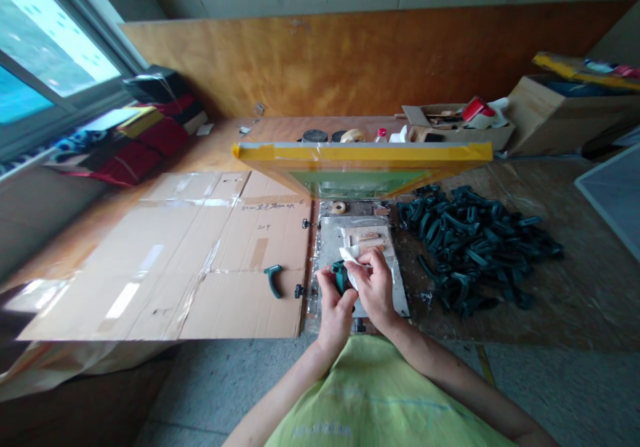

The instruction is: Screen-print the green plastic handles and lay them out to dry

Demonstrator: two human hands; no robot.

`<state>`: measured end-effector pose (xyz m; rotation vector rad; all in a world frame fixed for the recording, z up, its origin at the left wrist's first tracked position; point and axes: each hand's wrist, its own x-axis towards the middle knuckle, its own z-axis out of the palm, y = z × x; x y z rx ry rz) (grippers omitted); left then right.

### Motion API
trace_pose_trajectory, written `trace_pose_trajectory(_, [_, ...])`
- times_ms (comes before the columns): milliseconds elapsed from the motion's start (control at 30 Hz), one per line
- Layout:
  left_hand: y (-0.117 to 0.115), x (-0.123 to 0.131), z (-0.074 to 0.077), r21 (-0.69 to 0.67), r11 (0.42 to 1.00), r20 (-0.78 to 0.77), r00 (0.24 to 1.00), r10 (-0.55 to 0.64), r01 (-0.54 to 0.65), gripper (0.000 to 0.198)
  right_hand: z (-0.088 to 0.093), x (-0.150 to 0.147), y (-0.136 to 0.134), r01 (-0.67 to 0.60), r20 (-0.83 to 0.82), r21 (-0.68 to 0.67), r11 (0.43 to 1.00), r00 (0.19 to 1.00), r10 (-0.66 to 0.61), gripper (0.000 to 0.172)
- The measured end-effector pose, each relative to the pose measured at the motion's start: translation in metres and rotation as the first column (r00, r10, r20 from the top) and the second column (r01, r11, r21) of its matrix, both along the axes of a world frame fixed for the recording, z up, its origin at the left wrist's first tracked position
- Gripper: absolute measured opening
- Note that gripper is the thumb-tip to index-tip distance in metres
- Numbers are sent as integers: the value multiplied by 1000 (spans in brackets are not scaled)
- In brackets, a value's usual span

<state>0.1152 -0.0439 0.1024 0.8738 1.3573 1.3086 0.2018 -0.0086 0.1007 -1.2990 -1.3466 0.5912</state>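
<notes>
My left hand grips a dark green curved plastic handle above the grey metal plate. Fingers of my right hand are closed on a white cloth or tissue, pressed close against the handle. Part of the handle is covered by my fingers and the white piece. One similar green handle lies alone on the flattened cardboard to the left. A large pile of green handles rests on the table to the right.
A yellow-edged screen frame stands tilted up behind the plate. On the plate's far end sits a roll of tape. Black knobs stick out by the cardboard's edge. Open cardboard boxes stand at the back right; red and black boxes lie back left.
</notes>
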Motion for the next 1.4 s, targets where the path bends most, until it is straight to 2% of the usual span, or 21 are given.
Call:
trace_pose_trajectory(167, [-1,2,-6,-6,998,157,986,-56,58,33,-11,19,17,133,6,-136,982,991,-133,25])
trace_pose_trajectory(267, [-1,3,-7,-1,998,199,978,-60,61,30,-3,31,16,220,45,-107,970,975,-216,25])
trace_pose_trajectory(333, [-1,4,-8,-12,999,171,984,-48,51,28,7,29,7,202,89,-13,979,976,-201,24])
trace_pose_trajectory(433, [-2,5,-10,1,999,103,994,-46,46,29,19,14,-7,41,222,124,991,973,-68,23])
trace_pose_trajectory(500, [-3,6,-11,36,998,68,996,-53,50,30,19,4,-10,-26,304,168,985,952,-27,21])
trace_pose_trajectory(633, [-5,7,-13,17,998,26,998,-53,53,32,9,14,5,45,384,160,986,917,-104,21])
trace_pose_trajectory(767, [-4,10,-9,-20,994,139,985,-102,105,33,-3,51,23,171,389,97,980,900,-196,24])
trace_pose_trajectory(867, [0,14,-3,-30,994,288,953,-92,105,35,-11,78,24,254,316,23,967,916,-248,27])
trace_pose_trajectory(967, [7,19,-1,-56,991,452,888,-83,122,34,-23,99,22,290,172,-130,948,948,-267,33])
trace_pose_trajectory(1067, [13,19,-9,-126,987,563,826,-15,104,37,-42,120,27,250,-85,-302,920,954,-287,40])
trace_pose_trajectory(1133, [16,16,-20,-207,976,569,820,58,75,37,-56,136,38,212,-278,-366,906,904,-324,45])
trace_pose_trajectory(1200, [17,11,-32,-295,955,519,844,133,30,35,-71,154,56,208,-402,-394,895,837,-372,49])
trace_pose_trajectory(1267, [17,5,-44,-381,924,453,863,224,-40,37,-82,171,81,233,-432,-407,884,803,-410,50])
trace_pose_trajectory(1400, [11,-4,-60,-482,863,405,835,373,-151,41,-93,191,150,233,-392,-368,900,839,-377,46])
